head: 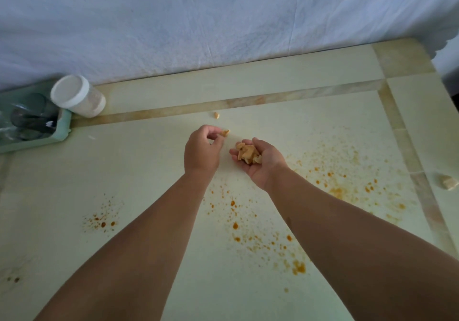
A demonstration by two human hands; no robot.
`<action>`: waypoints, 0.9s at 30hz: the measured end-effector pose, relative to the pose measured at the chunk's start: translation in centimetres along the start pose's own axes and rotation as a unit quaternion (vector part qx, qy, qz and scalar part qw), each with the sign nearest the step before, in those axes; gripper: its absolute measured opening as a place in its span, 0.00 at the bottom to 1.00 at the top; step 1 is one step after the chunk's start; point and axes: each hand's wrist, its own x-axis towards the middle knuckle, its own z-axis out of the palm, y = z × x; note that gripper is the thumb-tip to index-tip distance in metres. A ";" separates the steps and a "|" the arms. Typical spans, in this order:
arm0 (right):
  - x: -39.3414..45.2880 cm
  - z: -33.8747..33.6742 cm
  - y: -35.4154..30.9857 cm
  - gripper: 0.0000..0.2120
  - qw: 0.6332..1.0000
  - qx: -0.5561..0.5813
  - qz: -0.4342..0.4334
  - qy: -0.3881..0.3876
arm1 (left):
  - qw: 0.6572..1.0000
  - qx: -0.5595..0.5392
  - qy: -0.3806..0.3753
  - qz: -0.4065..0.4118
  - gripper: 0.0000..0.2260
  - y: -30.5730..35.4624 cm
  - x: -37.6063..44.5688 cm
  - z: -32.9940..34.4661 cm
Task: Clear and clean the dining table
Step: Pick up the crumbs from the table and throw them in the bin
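Note:
The pale dining table (pixel 139 176) is spattered with orange sauce stains (pixel 335 191). My left hand (pixel 202 150) pinches a small tan food scrap (pixel 225 132) between thumb and fingertips, just above the table. My right hand (pixel 260 161) lies palm up to its right, cupping a pile of several tan food scraps (pixel 248 154). Another small scrap (pixel 216 115) lies on the table beyond my left hand. A larger pale chunk (pixel 449 183) sits near the right edge.
A jar with a white lid (pixel 77 95) stands at the back left beside a green tray (pixel 60 134) holding dark utensils. A light blue cloth (pixel 223 22) hangs along the far side. More orange stains (pixel 101 222) mark the near left.

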 end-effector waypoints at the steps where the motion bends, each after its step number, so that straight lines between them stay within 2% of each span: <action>1: 0.1 -0.1 0.2 0.10 1.000 -0.001 -0.001 0.002 | 1.000 0.021 -0.001 0.001 0.09 -0.2 0.4 0.0; 4: 0.6 0.3 0.4 0.10 1.000 0.002 -0.006 0.021 | 0.997 0.066 -0.027 0.020 0.13 -0.3 1.9 0.4; 8: 1.0 0.7 0.3 0.09 0.999 -0.009 -0.009 0.049 | 0.988 0.109 -0.091 0.058 0.12 -0.2 3.2 1.1; 13: 1.3 0.8 0.5 0.09 0.998 -0.013 -0.014 0.062 | 0.985 0.134 -0.068 0.088 0.09 -0.6 2.4 2.0; 19: 1.2 0.8 0.6 0.10 0.998 -0.019 -0.023 0.064 | 0.987 0.134 -0.054 0.072 0.07 0.0 2.0 1.9; 23: 0.9 0.8 0.6 0.09 0.998 -0.014 -0.024 0.060 | 0.998 0.057 -0.027 -0.009 0.05 0.3 2.2 1.2; 25: 0.8 0.8 0.7 0.10 0.998 -0.014 -0.025 0.060 | 0.997 0.049 -0.053 -0.030 0.01 0.2 2.3 1.0; 27: 0.7 0.7 0.6 0.10 0.998 -0.015 -0.026 0.058 | 0.992 0.083 -0.095 -0.018 0.05 0.3 2.1 0.9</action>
